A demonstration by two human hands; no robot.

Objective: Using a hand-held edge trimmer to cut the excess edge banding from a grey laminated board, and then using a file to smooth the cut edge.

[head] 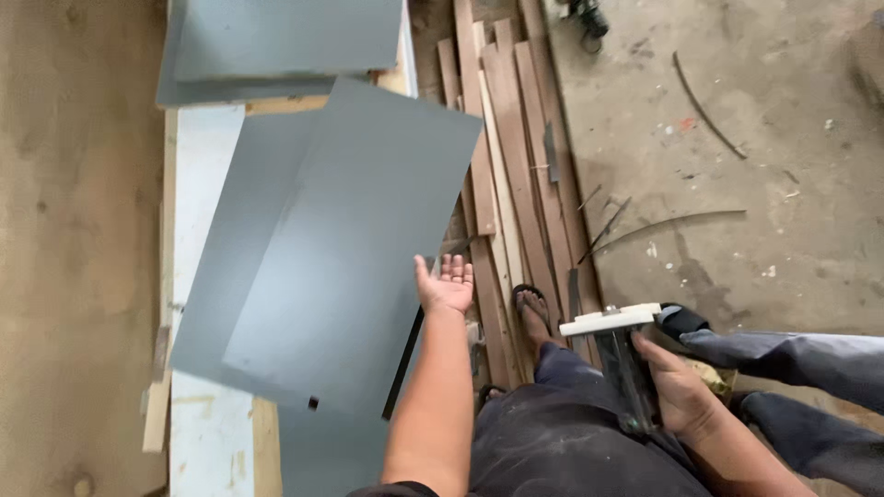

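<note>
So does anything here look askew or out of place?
Yes. The top grey sheet lies skewed across the sheet beneath, by the open left hand. Thin bent strips lie loose on the floor. The right hand grips a tool.

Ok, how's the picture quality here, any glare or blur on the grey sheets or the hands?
Head view: soft, even daylight with no hard shadows; the top flat grey laminate sheet shows a faint pale sheen, not glare. The whole frame is slightly soft, the left hand a bit smeared, and the right hand on the white-topped dark tool reads clearly enough.
</note>
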